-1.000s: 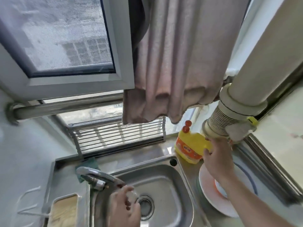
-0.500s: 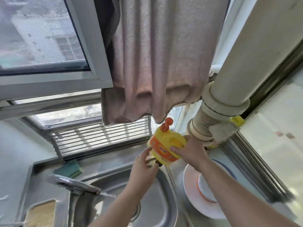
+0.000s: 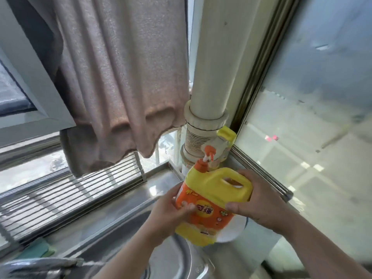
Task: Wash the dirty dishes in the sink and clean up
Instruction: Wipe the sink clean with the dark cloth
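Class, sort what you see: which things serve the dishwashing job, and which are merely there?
Job: detergent bottle, held by left hand and right hand; sink; faucet; white plate; green sponge.
Merely there: hanging cloth; drain pipe; wire rack.

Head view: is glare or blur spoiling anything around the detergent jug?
Head view: the detergent jug and both hands, left hand and right hand, are sharp; daylight glares off the steel sink rim; the faucet is smeared at the bottom left; wide-angle bending curves the pipe.
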Demonstrator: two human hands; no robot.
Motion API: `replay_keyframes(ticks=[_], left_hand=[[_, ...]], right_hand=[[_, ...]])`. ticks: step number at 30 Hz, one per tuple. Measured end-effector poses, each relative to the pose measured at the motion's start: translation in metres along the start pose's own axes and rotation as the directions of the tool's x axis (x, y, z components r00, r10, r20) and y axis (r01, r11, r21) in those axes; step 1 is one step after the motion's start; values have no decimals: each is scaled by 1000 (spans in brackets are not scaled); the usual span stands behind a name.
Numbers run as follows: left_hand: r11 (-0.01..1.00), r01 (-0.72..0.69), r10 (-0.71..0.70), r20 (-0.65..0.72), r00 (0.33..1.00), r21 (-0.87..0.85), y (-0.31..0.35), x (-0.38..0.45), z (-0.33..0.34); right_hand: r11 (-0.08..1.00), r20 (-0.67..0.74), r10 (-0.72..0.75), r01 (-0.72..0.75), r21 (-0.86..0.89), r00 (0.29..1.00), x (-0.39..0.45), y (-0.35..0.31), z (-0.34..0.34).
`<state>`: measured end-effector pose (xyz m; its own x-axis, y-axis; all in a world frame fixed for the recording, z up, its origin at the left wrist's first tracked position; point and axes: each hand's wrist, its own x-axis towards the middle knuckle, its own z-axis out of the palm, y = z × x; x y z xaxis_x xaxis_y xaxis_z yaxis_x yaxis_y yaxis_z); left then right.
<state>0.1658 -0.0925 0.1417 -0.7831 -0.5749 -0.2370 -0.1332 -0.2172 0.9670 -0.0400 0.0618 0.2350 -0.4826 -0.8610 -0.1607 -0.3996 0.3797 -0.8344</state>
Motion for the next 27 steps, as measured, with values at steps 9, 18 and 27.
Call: replay_keyframes(ticks=[9,18,27], left_hand=[[714,-193,187,82,979,673,9,34,154],[855,33,95,-219,971,517,-20,116,184],[898,201,33,-514,857,392,-39,114,149]], right_hand=[[981,-469,164,-192,-12,868,-42,57,-125],[928,-353,182,-279,-247,918,97,149,-133],[951,-289,237,-282,-125,928,173,213,-99]])
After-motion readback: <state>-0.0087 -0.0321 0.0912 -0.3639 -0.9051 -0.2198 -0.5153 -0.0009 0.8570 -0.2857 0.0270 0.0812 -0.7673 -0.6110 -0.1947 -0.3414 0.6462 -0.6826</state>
